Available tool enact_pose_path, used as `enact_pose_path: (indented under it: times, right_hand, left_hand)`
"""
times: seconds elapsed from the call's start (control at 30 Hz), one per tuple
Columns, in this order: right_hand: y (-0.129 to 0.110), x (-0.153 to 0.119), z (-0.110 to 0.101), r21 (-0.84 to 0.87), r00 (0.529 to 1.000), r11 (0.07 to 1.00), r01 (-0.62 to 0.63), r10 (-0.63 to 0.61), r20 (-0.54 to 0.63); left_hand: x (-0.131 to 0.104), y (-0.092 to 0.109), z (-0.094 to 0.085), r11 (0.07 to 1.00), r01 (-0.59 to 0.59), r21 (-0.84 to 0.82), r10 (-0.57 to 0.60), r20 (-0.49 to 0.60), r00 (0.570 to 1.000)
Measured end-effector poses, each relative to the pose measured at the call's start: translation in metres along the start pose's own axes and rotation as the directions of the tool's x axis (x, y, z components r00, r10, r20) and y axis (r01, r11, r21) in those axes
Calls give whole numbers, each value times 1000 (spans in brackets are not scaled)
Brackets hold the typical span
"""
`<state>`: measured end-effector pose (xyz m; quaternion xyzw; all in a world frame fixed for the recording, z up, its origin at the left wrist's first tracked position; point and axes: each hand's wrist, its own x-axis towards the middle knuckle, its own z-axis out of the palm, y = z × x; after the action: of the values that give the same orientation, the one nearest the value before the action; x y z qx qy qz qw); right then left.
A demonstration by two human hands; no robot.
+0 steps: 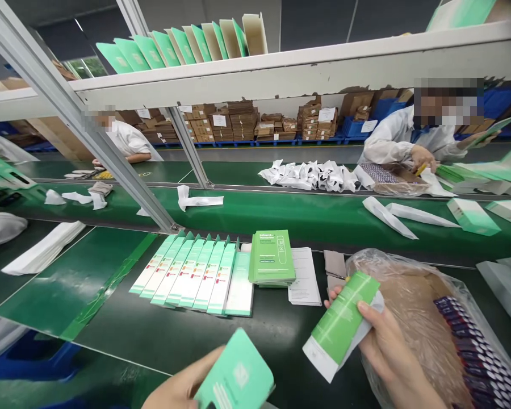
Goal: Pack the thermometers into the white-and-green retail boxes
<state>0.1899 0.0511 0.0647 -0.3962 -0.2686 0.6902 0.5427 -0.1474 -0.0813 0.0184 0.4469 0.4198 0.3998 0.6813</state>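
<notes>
My left hand (pixel 187 378), at the bottom edge, grips a mint-green carton (pixel 241 369); part of the carton is cut off by the frame. In my right hand (pixel 385 338) is a folded green booklet (pixel 344 318) with white paper under it, pinched between thumb and fingers. Ahead of my hands lies a stack of green booklets (pixel 272 258), and beside it are white printed sheets (pixel 305 278). A row of several white-and-green cartons (pixel 187 275) leans to the left of the stack.
At right sits a plastic-lined cardboard box (pixel 413 301) with several batteries (pixel 477 352). A green conveyor belt (pixel 281 216) runs across, carrying white wrapped pieces (pixel 389 217). Overhead, a shelf (pixel 238 79) bears green cartons. A metal post (pixel 89 125) slants at left. Co-workers sit opposite.
</notes>
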Motion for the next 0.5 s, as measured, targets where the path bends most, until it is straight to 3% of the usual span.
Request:
enact_pose_path:
  times: [0.1, 0.23, 0.33, 0.4, 0.5]
  right_hand:
    - [-12, -1, -5, 59, 1000, 998, 18, -17, -17]
    - [-12, -8, -8, 68, 999, 998, -2, 5, -42]
    - [-1, -16, -10, 67, 999, 997, -46, 48, -20]
    - [7, -20, -10, 71, 995, 993, -97, 98, 1]
    - [11, -23, -11, 90, 991, 987, -134, 134, 12]
  left_hand:
    - [22, 2, -2, 965, -94, -243, 78, -73, 994]
    - [54, -4, 28, 917, -316, -242, 247, -276, 929]
    - [70, -11, 62, 903, -349, -249, 333, -107, 937]
    - [75, -14, 79, 927, -268, -264, 284, 25, 958]
    - [78, -10, 90, 953, -220, -209, 243, 87, 966]
